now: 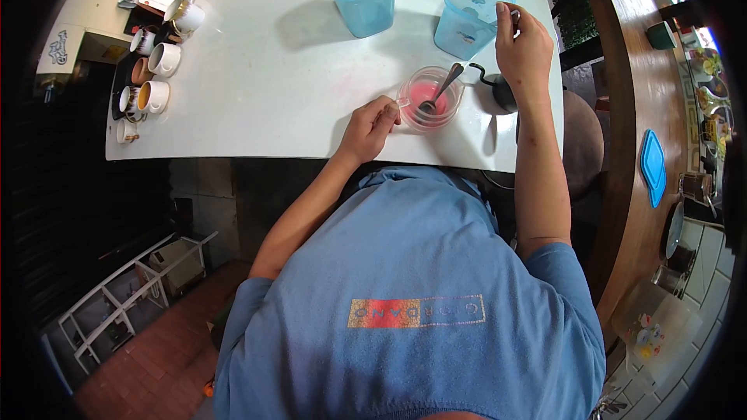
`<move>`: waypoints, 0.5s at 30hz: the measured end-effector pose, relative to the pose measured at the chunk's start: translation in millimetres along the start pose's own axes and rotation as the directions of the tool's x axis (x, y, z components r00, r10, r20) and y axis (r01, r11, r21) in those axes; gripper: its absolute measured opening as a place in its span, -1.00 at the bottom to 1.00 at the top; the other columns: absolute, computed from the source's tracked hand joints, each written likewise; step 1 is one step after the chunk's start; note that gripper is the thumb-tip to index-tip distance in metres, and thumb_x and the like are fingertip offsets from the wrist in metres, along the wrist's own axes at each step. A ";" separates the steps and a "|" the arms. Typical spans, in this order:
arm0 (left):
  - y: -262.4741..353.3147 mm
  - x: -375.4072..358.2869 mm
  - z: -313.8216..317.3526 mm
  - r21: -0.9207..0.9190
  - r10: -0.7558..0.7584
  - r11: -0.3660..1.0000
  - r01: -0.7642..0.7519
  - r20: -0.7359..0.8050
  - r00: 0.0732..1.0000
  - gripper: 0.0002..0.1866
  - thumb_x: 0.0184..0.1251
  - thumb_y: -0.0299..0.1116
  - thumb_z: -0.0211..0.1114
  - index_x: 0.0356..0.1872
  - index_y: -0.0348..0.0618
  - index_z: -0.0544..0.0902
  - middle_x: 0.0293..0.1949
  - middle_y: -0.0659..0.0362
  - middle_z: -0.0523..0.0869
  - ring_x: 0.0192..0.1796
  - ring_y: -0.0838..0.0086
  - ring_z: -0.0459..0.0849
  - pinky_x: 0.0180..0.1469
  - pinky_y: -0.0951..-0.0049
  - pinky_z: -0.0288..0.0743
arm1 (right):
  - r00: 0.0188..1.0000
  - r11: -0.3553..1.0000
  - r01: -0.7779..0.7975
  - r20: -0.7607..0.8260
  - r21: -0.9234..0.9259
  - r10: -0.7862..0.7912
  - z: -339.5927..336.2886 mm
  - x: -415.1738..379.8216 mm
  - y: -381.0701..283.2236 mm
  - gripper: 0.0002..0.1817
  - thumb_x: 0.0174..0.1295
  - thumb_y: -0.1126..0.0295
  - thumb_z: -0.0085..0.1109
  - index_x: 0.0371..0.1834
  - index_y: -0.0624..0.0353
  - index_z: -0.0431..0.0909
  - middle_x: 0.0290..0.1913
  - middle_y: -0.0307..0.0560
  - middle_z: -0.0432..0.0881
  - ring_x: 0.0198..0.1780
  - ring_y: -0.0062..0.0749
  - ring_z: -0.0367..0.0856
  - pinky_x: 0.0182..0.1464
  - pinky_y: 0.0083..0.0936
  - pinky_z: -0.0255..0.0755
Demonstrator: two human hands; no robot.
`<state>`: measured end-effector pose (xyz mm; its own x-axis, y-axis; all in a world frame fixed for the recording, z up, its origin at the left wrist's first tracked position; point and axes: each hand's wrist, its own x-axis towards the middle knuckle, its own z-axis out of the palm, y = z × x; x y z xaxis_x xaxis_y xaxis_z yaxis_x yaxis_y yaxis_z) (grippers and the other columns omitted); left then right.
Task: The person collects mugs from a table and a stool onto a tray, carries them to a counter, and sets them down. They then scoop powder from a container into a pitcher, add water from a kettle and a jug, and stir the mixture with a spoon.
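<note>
My left hand is closed around the clear handle of a glass jug near the table's front edge. Pink liquid lies in the jug, and a metal spoon leans in it, its handle over the rim. Up at the right, my right hand pinches a thin shiny handle, seemingly of a second spoon, at the rim of a translucent blue container. Small dark shapes show through that container's wall; I cannot make them out. Another blue container stands to its left.
A black round vessel with a thin curved spout stands beside the jug, under my right forearm. Several cups line the white table's left edge. A blue lid lies on the wooden counter at right.
</note>
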<state>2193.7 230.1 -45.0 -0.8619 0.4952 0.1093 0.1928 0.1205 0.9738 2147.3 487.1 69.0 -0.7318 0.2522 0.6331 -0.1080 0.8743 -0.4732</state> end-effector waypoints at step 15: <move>2.5 0.7 2.2 -0.060 -0.001 0.998 0.001 -0.002 1.000 -0.58 0.52 -0.09 -0.07 -0.37 -0.25 0.50 -0.49 0.28 0.49 -0.48 0.67 0.40 -0.44 0.66 0.27 | 0.996 0.993 -0.069 0.064 0.099 0.062 -0.8 9.4 1.9 -0.72 0.28 0.26 0.11 -0.34 0.30 0.63 -0.52 0.02 0.63 -0.41 -0.12 0.61 -0.26 -0.34 0.45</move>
<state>2194.6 232.6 -42.9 -0.8628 0.4936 0.1090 0.1638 0.0690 0.9841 2140.8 491.5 74.6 -0.7787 0.2792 0.5618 -0.1237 0.8096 -0.5738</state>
